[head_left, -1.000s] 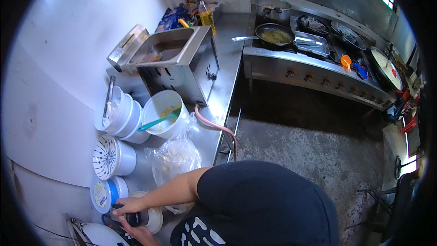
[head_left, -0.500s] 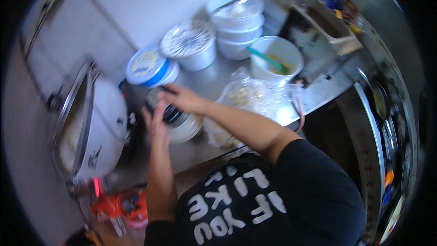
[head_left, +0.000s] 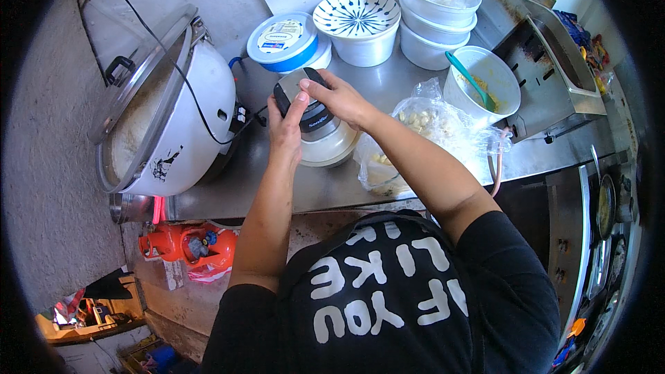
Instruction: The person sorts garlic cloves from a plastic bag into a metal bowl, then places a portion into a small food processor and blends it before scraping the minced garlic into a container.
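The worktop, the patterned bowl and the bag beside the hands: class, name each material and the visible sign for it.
The grey worktop looks like brushed stainless steel, judging by its dull sheen. The white bowl with blue radiating lines seems glazed ceramic, though melamine is possible. The clear crinkled bag is thin plastic film: see-through and creased.

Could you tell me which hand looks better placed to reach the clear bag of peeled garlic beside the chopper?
Probably the right hand: the bag lies just to its side of the chopper, whereas the left hand sits on the chopper's far side, toward the rice cooker.
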Available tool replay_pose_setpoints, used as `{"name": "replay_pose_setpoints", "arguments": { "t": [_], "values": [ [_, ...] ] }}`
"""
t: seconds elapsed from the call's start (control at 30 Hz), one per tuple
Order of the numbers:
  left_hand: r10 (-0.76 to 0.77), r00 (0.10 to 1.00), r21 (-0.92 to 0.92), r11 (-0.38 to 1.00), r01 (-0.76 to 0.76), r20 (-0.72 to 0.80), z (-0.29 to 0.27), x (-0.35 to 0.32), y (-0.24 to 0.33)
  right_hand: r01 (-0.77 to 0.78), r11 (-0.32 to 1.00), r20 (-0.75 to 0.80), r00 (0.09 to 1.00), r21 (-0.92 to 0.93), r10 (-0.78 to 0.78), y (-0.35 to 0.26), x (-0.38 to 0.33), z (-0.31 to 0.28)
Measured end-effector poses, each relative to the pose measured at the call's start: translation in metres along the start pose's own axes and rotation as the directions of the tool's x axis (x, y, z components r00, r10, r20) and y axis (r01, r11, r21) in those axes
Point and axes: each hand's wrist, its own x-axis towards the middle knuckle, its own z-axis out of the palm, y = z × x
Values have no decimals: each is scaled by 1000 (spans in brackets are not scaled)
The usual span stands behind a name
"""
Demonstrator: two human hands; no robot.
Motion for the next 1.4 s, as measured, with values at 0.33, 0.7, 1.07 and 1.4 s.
{"name": "replay_pose_setpoints", "arguments": {
  "t": [0.33, 0.7, 1.07, 1.4],
  "values": [
    [22, 1000, -7, 1000, -22, 19, 3, -1, 1, 4, 1000, 13, 1000, -2, -4, 12, 8, -4],
    [14, 1000, 12, 1000, -14, 8, 2, -1, -2, 17, 999, -4, 1000, -30, -17, 18, 8, -6],
    [-80, 996, -12, 997, 80, -28, 7, -3, 7, -61, 995, 53, 997, 83, 57, 0, 3, -4],
    [-40, 999, 26, 999, 40, 21, 5, -3, 6, -3, 997, 21, 1000, 76, 1, 8, 4, -5]
  ]
}}
